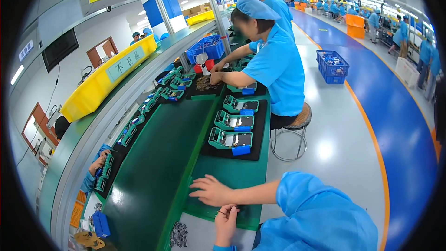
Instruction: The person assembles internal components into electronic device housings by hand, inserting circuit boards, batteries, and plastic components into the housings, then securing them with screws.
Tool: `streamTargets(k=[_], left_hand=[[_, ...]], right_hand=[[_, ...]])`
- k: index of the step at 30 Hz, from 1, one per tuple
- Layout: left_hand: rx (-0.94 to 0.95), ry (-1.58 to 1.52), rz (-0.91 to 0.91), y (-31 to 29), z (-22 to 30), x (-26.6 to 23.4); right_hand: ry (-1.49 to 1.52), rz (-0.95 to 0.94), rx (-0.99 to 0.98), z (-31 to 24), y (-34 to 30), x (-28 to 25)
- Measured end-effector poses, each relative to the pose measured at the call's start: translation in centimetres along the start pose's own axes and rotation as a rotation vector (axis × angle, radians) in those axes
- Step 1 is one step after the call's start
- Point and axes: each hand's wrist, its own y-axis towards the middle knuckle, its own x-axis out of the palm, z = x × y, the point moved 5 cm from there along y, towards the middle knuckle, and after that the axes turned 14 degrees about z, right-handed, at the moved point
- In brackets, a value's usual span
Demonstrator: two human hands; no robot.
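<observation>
My right hand (211, 191) reaches leftward over the green bench top (232, 172), palm down, fingers spread and holding nothing. Just below it, my left hand (226, 223) is closed in a pinch close to my right wrist. A thin dark strip (221, 213) shows at its fingertips; its kind is too small to make out. Beyond my hands, several green device housings (231, 138) with blue parts attached lie in a row on a black mat (218, 152). Left of my left hand, a pile of small metal parts (178, 235) lies on a white sheet (197, 232).
A green conveyor belt (153, 153) runs along the left, with more housings (126, 135) on its far side. A co-worker (278, 60) sits ahead on a stool (299, 117). Yellow bins (109, 76) stand on the overhead shelf; a blue crate (332, 66) is on the floor.
</observation>
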Motion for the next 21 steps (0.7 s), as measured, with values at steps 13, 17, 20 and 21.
streamTargets(k=[13, 17, 20, 21], left_hand=[[-0.002, -0.164, 0.042, 0.5, 1.4, -0.3], [0.018, -0.691, -0.108, -1.4, 11.8, 1.4], [0.211, -0.678, -0.394, -5.8, 21.4, 1.6], [0.254, -0.704, -0.438, -7.0, 23.8, 1.8]], right_hand=[[0.090, 0.034, 0.216, 1.2, -0.2, 2.4], [0.110, 0.016, 0.235, 1.5, -0.3, 2.4], [0.114, -0.001, 0.250, 0.7, 0.1, 1.6], [0.112, 0.002, 0.254, 0.9, 0.0, 1.5]])
